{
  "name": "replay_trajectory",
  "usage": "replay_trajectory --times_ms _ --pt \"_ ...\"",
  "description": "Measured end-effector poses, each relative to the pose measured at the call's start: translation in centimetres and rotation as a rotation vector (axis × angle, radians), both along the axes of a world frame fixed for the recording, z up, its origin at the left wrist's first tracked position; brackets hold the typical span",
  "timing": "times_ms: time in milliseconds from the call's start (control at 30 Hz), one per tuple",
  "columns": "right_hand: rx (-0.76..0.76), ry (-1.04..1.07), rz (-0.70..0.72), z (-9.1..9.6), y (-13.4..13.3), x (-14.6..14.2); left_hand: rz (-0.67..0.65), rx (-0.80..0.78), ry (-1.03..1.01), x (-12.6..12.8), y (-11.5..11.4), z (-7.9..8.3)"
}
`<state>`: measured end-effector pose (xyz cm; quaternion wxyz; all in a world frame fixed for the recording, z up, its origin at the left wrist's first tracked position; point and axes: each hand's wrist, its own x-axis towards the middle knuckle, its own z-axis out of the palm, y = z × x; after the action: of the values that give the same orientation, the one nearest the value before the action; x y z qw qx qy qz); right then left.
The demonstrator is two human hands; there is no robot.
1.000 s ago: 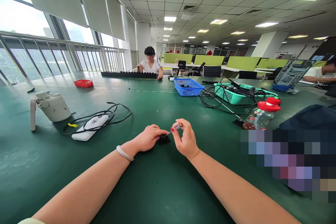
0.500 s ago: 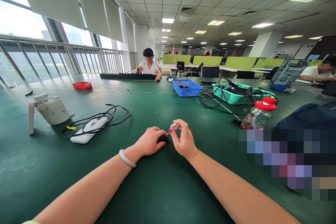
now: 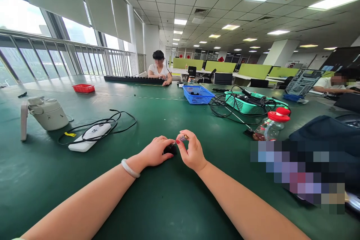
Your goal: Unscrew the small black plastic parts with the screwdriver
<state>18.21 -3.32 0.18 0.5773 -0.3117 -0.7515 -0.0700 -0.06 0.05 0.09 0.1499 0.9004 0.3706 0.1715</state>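
Observation:
My left hand [image 3: 154, 152] rests on the green table, thumb and fingers closed around a small black part [image 3: 171, 150]. Its exact kind is mostly covered by the fingers. Close beside it, my right hand [image 3: 194, 153] pinches a small screwdriver [image 3: 183, 138] with a short, see-through handle. The screwdriver is tilted, its tip side toward the black part; whether the tip touches the part I cannot tell.
A white power bank [image 3: 90, 138] with a black cable and a cream cup [image 3: 49, 114] stand left. Further off are a red tray [image 3: 83, 89], a blue basket [image 3: 197, 97] and a green basket [image 3: 239, 104] of cables. A red-lidded jar [image 3: 270, 125] stands right. A person [image 3: 159, 70] sits opposite.
The view has shifted slightly, so the table things sit a little further left. Both hands keep their holds, and the screwdriver looks a little further back from the black part.

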Motion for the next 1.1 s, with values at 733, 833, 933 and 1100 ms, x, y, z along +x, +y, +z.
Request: replay_trajectory --times_ms 733,833,933,1100 --pt "-0.200 0.264 0.038 -0.5 0.5 0.7 0.012 -0.095 -0.021 -0.3 0.5 -0.2" --pt "-0.167 0.197 0.043 -0.4 0.3 0.6 0.010 -0.100 -0.023 -0.3 0.5 -0.1" --pt "-0.139 0.145 0.026 -0.2 0.3 0.5 0.000 -0.089 -0.040 -0.3 0.4 0.0" --pt "-0.132 0.105 -0.009 0.0 0.2 0.5 -0.020 -0.050 -0.084 -0.4 0.3 0.2"
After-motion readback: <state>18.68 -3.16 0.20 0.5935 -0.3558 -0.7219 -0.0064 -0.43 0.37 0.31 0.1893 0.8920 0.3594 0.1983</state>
